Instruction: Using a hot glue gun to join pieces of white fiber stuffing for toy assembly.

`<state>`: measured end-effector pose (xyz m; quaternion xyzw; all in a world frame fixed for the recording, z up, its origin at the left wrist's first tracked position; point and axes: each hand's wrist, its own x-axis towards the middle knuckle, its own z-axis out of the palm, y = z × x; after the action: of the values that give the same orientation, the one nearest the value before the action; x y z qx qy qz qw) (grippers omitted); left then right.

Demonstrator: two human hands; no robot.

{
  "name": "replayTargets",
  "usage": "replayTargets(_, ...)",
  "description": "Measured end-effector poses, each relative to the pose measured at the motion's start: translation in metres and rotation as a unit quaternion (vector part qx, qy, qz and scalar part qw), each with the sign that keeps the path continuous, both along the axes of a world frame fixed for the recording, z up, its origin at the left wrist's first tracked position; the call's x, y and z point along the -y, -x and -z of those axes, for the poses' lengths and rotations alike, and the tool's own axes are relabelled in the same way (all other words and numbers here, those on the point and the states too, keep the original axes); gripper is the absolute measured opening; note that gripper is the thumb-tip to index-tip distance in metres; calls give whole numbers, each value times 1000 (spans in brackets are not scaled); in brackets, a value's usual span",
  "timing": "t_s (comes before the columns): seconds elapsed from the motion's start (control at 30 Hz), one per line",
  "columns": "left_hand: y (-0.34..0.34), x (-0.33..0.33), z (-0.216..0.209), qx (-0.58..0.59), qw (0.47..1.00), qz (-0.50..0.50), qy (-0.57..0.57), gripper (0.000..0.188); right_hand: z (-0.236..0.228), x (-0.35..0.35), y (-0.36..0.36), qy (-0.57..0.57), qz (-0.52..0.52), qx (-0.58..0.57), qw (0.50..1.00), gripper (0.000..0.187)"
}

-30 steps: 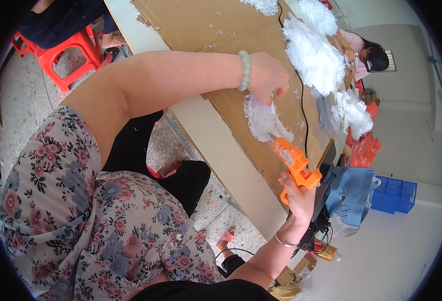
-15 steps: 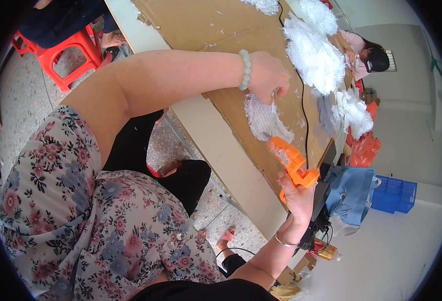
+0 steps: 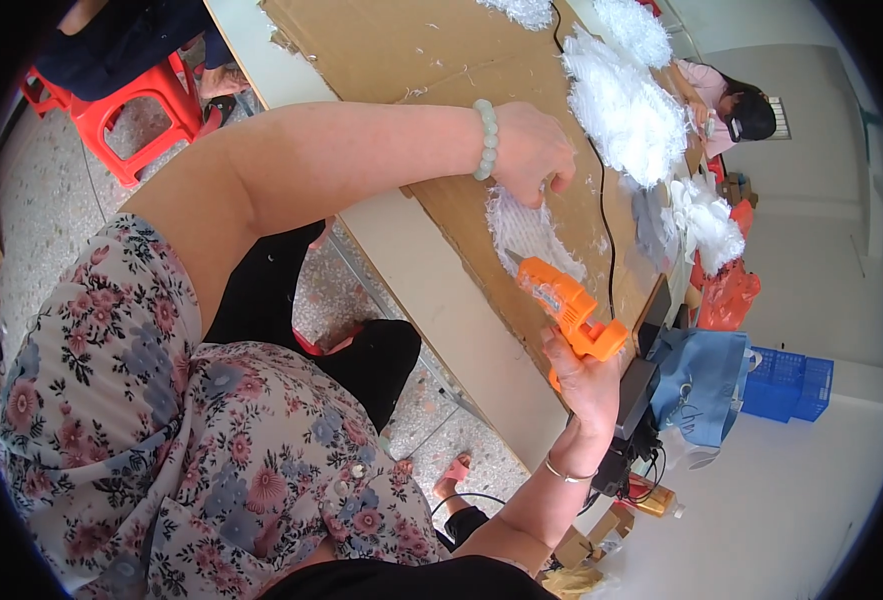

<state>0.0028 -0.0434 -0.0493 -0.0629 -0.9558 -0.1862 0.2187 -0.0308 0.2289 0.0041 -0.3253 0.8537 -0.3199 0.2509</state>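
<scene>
An orange hot glue gun point(image 3: 573, 305) is gripped in my right hand point(image 3: 589, 385), fingers wrapped round its handle. Its dark nozzle points back over the lower edge of a white mesh piece point(image 3: 524, 232) with frayed edges, lying on the cardboard. I cannot tell whether the tip touches the mesh. My left hand point(image 3: 533, 150), wearing a green bead bracelet, is closed over the upper end of that mesh, its fingertips partly hidden behind the hand. Across a black cord point(image 3: 602, 190) from it lies a heap of white mesh pieces point(image 3: 629, 110).
Cardboard point(image 3: 391, 50) covers the white table point(image 3: 401, 240). Smaller white heaps point(image 3: 711, 225) lie farther off. Beside the glue gun stand a black box point(image 3: 637, 395) and a blue bag point(image 3: 706, 385). A co-worker point(image 3: 736, 110) sits across, and another person is on a red stool point(image 3: 136, 120).
My right hand has brought the glue gun leftward and slightly up, so its nozzle now shows against the mesh. My left hand stays almost in place.
</scene>
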Motion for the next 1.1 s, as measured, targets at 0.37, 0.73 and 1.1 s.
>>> replayTargets(0.37,-1,1,0,10,1000,-3,3,24,3,-17,6,36,6,-21,999,18)
replayTargets(0.73,1,0,-3,26,1000,-6,7,29,12,-37,9,156,103,-1,982,20)
replayTargets(1.1,-11,-2,-19,-26,986,-35,-160,19,6,-45,13,207,154,61,964,26)
